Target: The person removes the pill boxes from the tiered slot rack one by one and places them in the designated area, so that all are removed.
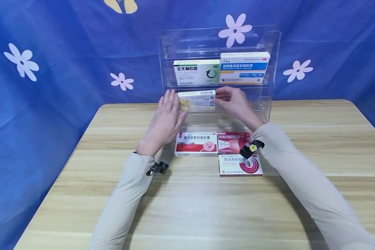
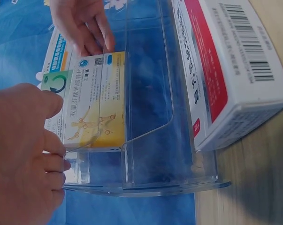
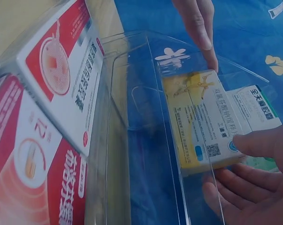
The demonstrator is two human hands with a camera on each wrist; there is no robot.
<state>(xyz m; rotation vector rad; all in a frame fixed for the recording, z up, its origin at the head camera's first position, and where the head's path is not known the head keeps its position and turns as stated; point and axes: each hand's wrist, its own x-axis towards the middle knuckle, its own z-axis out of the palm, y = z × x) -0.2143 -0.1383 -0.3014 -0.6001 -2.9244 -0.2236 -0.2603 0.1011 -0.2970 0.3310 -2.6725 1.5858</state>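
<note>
Between both hands, yellow-and-white medicine box, right hand pinching its end, left hand flat, fingers straight

rack: the clear acrylic tiered rack stands at the far edge of the pale wooden table, before the blue flowered cloth.
upper tier: the white-and-green medicine box sits left of the white-and-blue medicine box.
lower tier: the yellow-and-white medicine box lies between my left hand and my right hand.
table, before the rack: the red-and-white medicine box lies left of the crimson medicine box; the white box with pink rings lies nearer me.
</note>
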